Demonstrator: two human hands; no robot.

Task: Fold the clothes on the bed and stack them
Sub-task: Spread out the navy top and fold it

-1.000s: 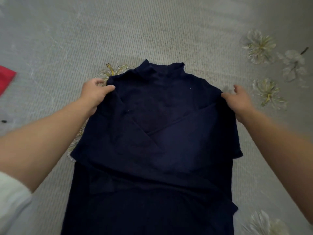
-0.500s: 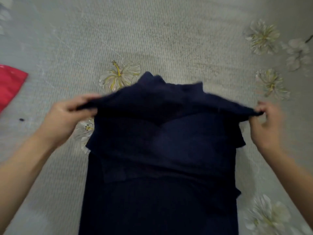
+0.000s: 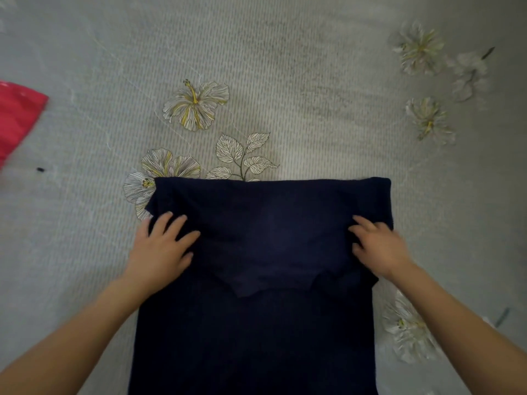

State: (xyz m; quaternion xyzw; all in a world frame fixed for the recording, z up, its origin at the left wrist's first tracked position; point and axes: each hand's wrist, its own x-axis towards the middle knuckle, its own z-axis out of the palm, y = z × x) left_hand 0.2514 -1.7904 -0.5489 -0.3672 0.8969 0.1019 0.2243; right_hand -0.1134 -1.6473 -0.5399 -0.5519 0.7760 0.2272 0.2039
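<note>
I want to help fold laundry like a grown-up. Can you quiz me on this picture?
1. True or false: the dark blue garment is lifted up off the bedspread.
2. Where are the left hand and the right hand?
A. On the garment, one near each side
B. Both on the flowers
C. Both off the bed
3. Fill in: the cloth at the left edge of the picture is ____.

Key: 1 false, it lies on the bedspread with its top folded over. 2 A. 3 red.
</note>
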